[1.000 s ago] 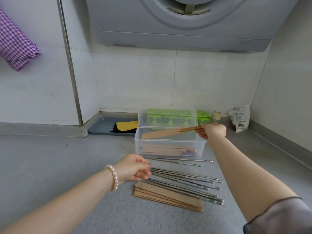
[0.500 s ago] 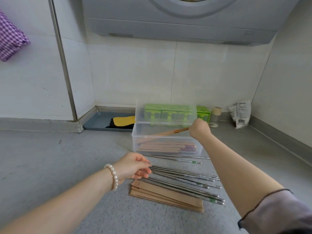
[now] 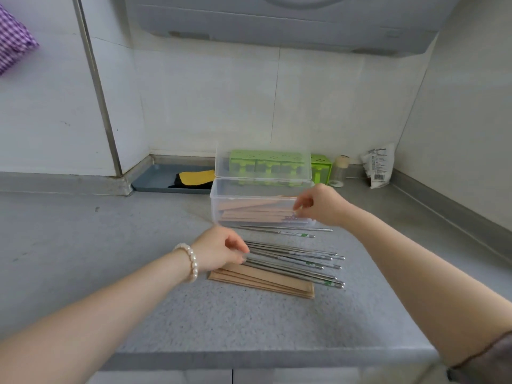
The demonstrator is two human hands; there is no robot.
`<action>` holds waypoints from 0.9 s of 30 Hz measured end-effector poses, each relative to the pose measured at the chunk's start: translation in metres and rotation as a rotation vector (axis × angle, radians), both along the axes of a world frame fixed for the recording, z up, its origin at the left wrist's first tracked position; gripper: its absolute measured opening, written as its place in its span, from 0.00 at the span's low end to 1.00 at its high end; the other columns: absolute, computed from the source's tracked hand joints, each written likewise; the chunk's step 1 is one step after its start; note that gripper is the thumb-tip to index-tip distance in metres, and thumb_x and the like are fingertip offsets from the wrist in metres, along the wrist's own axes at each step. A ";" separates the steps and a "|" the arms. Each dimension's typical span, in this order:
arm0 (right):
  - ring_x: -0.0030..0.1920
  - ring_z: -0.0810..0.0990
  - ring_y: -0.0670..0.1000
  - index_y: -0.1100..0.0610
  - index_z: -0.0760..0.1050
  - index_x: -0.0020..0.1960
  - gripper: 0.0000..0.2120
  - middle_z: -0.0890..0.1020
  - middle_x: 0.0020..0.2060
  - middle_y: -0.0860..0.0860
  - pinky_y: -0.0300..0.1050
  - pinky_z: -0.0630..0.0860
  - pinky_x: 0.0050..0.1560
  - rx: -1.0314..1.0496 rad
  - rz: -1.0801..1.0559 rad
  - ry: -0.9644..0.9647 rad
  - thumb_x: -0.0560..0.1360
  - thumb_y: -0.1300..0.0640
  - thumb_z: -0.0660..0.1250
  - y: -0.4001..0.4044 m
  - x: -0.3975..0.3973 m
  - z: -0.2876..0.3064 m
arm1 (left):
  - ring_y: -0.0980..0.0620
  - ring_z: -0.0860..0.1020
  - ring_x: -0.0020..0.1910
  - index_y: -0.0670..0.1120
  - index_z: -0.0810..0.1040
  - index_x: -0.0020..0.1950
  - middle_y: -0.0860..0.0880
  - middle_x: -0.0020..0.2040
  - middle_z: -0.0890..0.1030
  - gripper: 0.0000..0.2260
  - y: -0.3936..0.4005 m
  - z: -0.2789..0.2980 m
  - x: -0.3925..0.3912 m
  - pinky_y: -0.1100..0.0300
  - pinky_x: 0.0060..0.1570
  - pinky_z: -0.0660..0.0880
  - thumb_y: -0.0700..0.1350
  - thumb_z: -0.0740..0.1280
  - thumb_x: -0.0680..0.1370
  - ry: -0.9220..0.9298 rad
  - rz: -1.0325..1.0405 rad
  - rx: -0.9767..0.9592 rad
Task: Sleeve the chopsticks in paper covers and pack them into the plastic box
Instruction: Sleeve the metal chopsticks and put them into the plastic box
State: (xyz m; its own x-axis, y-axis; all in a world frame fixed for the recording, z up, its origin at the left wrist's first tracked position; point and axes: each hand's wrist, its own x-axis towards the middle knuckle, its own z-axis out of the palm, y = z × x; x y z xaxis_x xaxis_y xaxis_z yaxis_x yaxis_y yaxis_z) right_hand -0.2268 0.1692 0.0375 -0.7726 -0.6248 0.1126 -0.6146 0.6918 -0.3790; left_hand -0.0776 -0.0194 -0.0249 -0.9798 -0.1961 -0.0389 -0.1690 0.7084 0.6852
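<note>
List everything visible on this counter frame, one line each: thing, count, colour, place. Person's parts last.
plastic box: one, clear, lid open, counter centre back
sleeved chopsticks: several, brown paper, inside the box
bare chopsticks: a pile, count unclear, steel with green marks, on the counter and partly over the covers
separate chopstick pair: two, steel, just in front of the box
paper covers: a stack, brown, front of the pile
green rack: one, behind the box
tray: one, grey-blue, back left, holding a yellow and black item
small bottle: one, clear, back right
packet: one, white, back right
checked cloth: one, purple, upper left
left hand: pearl bracelet, at the pile's left end
right hand: at the box's right end
</note>
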 end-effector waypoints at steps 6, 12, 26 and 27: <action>0.40 0.79 0.44 0.55 0.81 0.44 0.06 0.82 0.39 0.46 0.39 0.75 0.48 0.301 0.188 -0.229 0.69 0.55 0.73 0.022 0.029 -0.044 | 0.58 0.74 0.51 0.50 0.82 0.48 0.57 0.49 0.77 0.07 0.024 -0.006 0.011 0.60 0.58 0.71 0.48 0.72 0.72 0.031 -0.117 -0.250; 0.34 0.74 0.40 0.53 0.80 0.40 0.02 0.78 0.32 0.42 0.27 0.69 0.35 0.119 0.157 -0.155 0.69 0.58 0.73 0.039 0.045 -0.054 | 0.59 0.74 0.47 0.48 0.81 0.53 0.53 0.51 0.79 0.09 0.030 -0.012 0.019 0.67 0.51 0.69 0.45 0.70 0.73 0.065 -0.125 -0.324; 0.45 0.73 0.47 0.56 0.81 0.51 0.08 0.76 0.42 0.47 0.38 0.71 0.47 0.233 0.138 0.000 0.74 0.55 0.68 0.046 0.043 -0.069 | 0.56 0.72 0.48 0.48 0.78 0.47 0.53 0.49 0.74 0.07 0.027 -0.015 0.015 0.66 0.48 0.68 0.46 0.72 0.71 0.027 -0.133 -0.360; 0.46 0.73 0.46 0.57 0.81 0.53 0.09 0.76 0.44 0.47 0.39 0.71 0.49 0.252 0.139 0.024 0.74 0.56 0.67 0.046 0.042 -0.069 | 0.56 0.73 0.48 0.48 0.78 0.48 0.53 0.49 0.74 0.08 0.027 -0.015 0.016 0.66 0.48 0.68 0.46 0.72 0.71 0.035 -0.133 -0.358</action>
